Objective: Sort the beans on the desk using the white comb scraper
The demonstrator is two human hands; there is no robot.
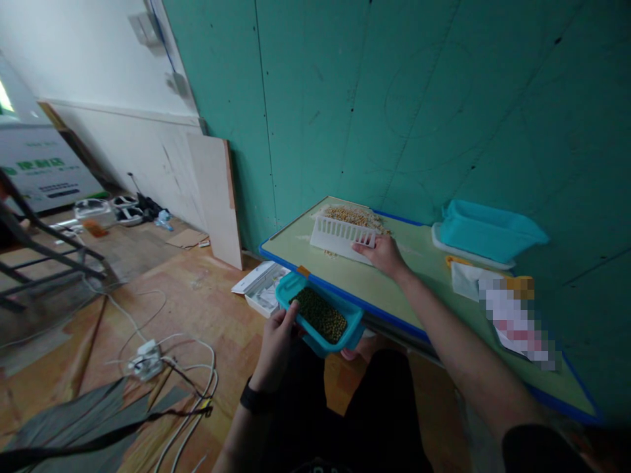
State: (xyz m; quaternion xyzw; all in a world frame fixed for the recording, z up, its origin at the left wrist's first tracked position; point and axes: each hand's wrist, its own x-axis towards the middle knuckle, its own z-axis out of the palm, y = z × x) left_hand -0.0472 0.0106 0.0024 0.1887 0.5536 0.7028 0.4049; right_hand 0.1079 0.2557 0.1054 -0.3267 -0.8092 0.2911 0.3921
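Teal tray (351,326) lay at two o'clock from the left hand (279,345), which gripped its end; the right hand (384,253) rested open on the white basket (340,235).

Table (394,289) w/ blue edge vs green wall (394,98). Teal tub (488,230) upside down at table's far R, blurred paper (517,318) just in front. Wood board (217,197) leans on wall. Floor: white box (261,286), pwr strip (145,360) w/ cables, clear containers (93,210) far L.

Soft, dim light is being let in far left of the fingers (290,315); faint shadows are cast, edges are bowed, corners are smeared and darkened.
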